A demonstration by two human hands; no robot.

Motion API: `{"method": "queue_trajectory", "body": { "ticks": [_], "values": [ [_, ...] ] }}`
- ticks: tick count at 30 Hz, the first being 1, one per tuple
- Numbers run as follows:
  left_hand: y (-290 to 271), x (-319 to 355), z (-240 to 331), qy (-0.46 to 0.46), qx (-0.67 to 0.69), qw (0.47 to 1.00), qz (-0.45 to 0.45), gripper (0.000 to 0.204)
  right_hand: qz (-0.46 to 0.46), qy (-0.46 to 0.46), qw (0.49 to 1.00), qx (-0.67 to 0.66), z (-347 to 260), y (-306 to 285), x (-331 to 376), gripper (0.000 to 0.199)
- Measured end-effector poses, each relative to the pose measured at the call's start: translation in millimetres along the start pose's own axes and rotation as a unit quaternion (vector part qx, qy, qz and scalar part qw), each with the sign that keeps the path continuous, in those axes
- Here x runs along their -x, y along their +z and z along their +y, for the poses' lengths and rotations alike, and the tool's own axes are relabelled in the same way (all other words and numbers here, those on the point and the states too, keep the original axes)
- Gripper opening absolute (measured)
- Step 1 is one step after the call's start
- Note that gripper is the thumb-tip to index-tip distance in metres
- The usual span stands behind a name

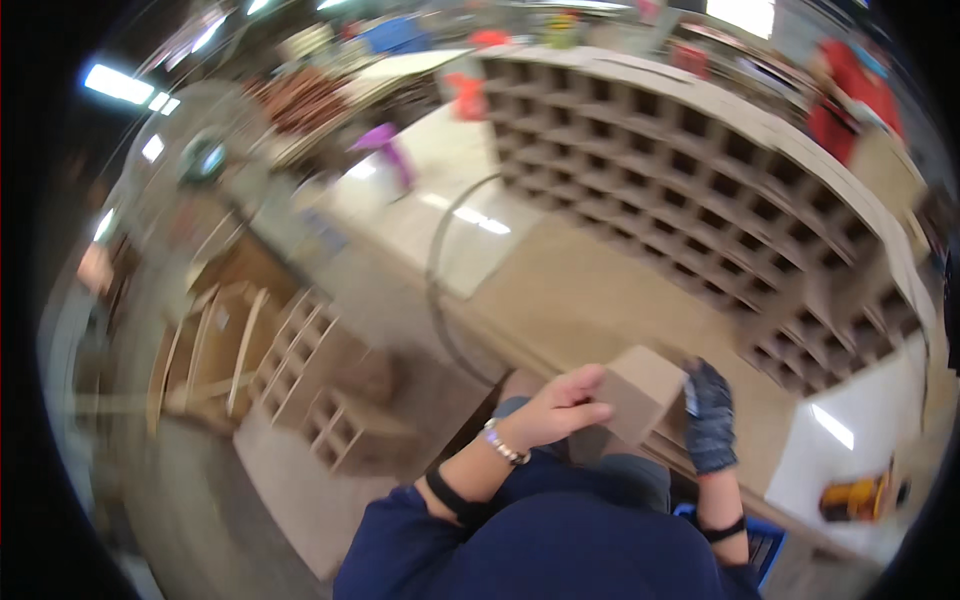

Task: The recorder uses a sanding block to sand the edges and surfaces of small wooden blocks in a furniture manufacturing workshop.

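Note:
A small open-ended brown fibreboard box (643,388) is tilted in front of my body, above the near edge of the workbench. My bare left hand (568,402), with a beaded bracelet at the wrist, grips its left side between thumb and fingers. At the box's right edge is my right hand (709,415) in a dark grey glove. Its fingers are curled, and blur hides what is in them. Beyond both hands lies the brown board top of the workbench (580,290).
Stacked rows of similar boxes (680,160) line the bench's far side. More boxes (340,430) sit on a board at lower left, beside an open carton (225,335). A dark hose (432,270) loops over the bench edge. A yellow tool (855,498) lies right; a person in red (850,100) stands far right.

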State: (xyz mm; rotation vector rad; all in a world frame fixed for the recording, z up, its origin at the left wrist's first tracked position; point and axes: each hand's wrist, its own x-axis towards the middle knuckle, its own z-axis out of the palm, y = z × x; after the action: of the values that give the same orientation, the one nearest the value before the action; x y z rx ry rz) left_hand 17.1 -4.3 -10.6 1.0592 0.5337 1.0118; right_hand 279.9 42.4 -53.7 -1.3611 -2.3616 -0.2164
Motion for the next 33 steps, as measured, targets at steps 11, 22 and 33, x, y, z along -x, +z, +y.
{"method": "queue_trajectory", "body": {
  "ticks": [11, 22, 33],
  "values": [
    [-13.4, 172.5, 110.5, -0.029, -0.674, 0.667, 0.317, 0.025, 0.062, 0.072, 0.965, -0.245, 16.3, 4.7, 23.8, 0.066],
    [-122.5, 331.9, 71.2, -0.125, -0.753, 0.372, 0.529, 0.017, 0.070, 0.100, 0.956, -0.267, 12.4, 7.2, 42.8, 0.068],
    [-150.9, 323.4, 48.7, -0.128, -0.741, 0.384, 0.535, 0.025, 0.096, 0.160, 0.949, -0.254, 16.3, -8.6, 58.9, 0.064]
  ]
}}
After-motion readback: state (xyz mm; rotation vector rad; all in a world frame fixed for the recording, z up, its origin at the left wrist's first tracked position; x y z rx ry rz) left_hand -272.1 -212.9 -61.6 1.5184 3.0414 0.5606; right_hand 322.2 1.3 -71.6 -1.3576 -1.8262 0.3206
